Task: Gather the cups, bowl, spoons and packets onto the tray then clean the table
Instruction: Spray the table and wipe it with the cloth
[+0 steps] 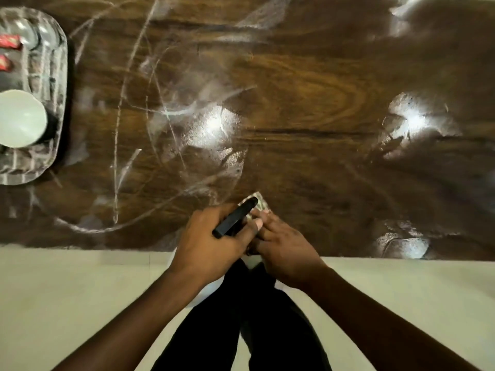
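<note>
Dark wood-grain table [308, 84] above a pale floor [67, 290].
Glossy tabletop marked by whitish streaks; bright light reflections [214, 124] at centre and right; plain cream floor borders the near edge.

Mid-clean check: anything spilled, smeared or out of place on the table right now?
Yes: white streaks loop across the table's left and middle, pale against the dark wood, like wet film or residue not wiped off. The tray at far left looks level, with a white bowl and red packets on it; nothing looks toppled.
</note>
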